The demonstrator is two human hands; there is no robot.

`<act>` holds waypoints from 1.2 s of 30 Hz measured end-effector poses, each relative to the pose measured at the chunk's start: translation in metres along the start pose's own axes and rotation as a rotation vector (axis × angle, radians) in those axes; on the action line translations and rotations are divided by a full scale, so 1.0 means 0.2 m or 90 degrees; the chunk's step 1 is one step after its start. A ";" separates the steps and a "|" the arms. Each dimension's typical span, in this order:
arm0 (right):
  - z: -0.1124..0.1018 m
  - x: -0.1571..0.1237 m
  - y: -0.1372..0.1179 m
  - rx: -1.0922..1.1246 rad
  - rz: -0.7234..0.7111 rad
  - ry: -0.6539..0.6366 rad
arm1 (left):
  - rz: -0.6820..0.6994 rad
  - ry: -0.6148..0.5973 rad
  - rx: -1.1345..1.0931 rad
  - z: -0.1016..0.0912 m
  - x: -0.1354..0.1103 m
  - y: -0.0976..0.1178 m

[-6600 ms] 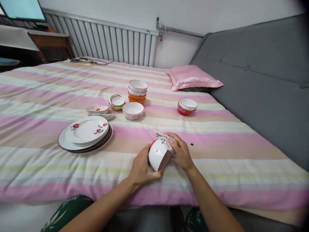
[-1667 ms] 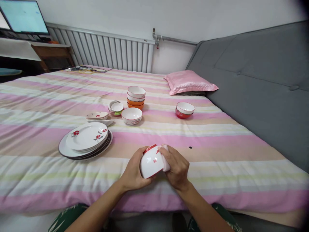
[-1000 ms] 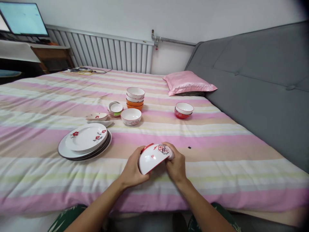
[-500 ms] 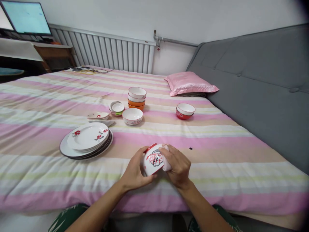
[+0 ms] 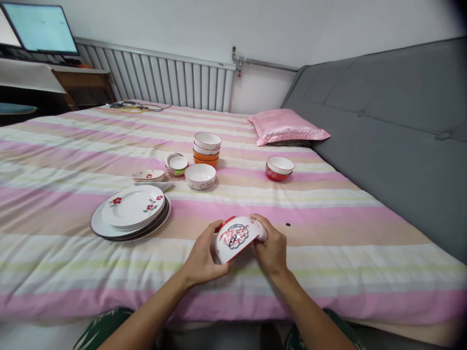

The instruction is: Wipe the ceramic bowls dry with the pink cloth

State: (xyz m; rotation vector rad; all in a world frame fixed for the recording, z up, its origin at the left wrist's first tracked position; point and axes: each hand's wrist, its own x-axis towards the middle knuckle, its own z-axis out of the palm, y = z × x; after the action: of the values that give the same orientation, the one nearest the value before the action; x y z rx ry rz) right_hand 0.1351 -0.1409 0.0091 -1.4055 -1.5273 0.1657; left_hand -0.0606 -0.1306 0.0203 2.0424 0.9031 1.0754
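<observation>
A white bowl (image 5: 233,239) with a red rim and a painted red-and-black blossom design is held tilted on its side above the front of the bed. My left hand (image 5: 204,253) grips its left side, thumb along the lower rim and fingers behind. At the bowl's right edge, my right hand (image 5: 270,248) is closed on a pale pink cloth (image 5: 261,230) pressed against the rim. Most of the cloth is hidden by the fingers, and the bowl's inside faces away from view.
On the striped bed stand a plate stack (image 5: 133,206), small dishes (image 5: 149,175), little cups (image 5: 178,163), a single bowl (image 5: 200,175), stacked white and orange bowls (image 5: 207,141), and two bowls (image 5: 280,165) at right. A pink pillow (image 5: 288,126) lies by the grey headboard (image 5: 386,112).
My right hand has slid the cloth outward to the right along the bowl's rim, uncovering more of the painted design. My left hand keeps its hold, nearly still.
</observation>
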 end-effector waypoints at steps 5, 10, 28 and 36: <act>-0.02 -0.01 -0.03 -0.048 -0.205 0.095 | 0.026 -0.012 -0.007 0.00 -0.02 0.01; -0.06 0.00 -0.06 -0.131 -0.352 0.082 | 0.021 -0.016 0.006 0.02 -0.03 -0.02; -0.01 0.03 0.02 0.062 0.094 -0.035 | -0.033 -0.007 -0.014 0.01 0.01 0.02; -0.02 0.01 -0.01 -0.015 -0.086 0.095 | -0.015 -0.018 0.005 0.01 -0.01 0.00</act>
State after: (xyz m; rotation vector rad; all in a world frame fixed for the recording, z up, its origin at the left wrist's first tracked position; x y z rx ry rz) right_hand 0.1366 -0.1420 0.0131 -1.2972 -1.4983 -0.0395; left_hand -0.0601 -0.1333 0.0184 2.0423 0.9163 1.0299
